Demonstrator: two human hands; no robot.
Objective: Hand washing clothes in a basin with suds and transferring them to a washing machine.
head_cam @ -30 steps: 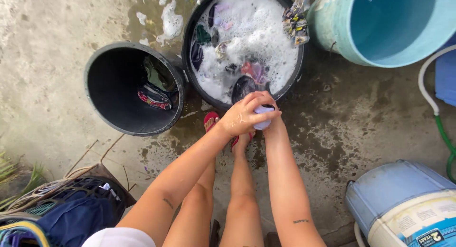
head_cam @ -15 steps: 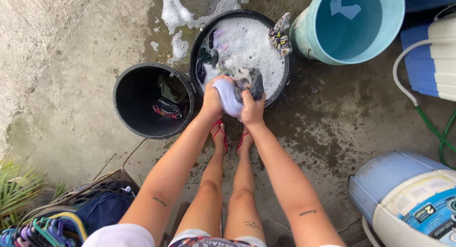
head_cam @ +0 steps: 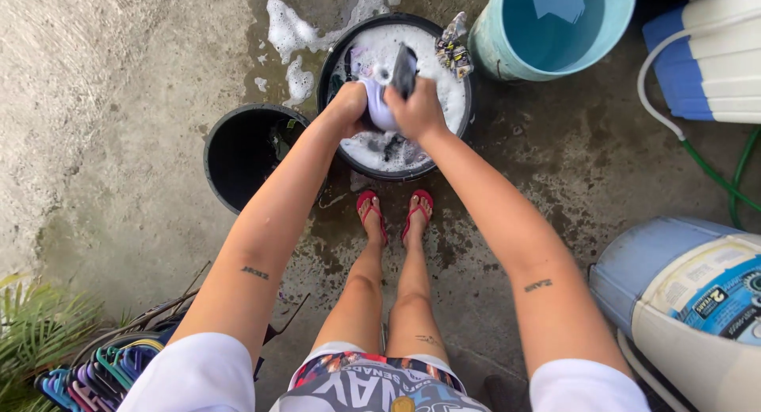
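- The wet concrete floor spreads under everything, dark with water around my feet and dry and pale off to my left.
- A big white and blue drum-shaped container lies low on my right, near my right leg.
- A light blue bucket holding clear water stands at the top, just beside the wash basin on its right.
- The black wash basin sits straight ahead of my toes, full of white suds with dark bits of clothing poking through.
- A black bucket stands to the left of the basin, its rim touching or nearly touching it; what is inside is too dark to tell.
- A bundle of coloured clothes hangers lies at the bottom left by my left thigh.
- A white and green hose curls along the right side.
- My left hand and right hand are close together over the basin, both clamped on one pale lilac cloth bunched between them, above the suds.
- A small crumpled multicoloured wrapper rests on the basin's far right rim.
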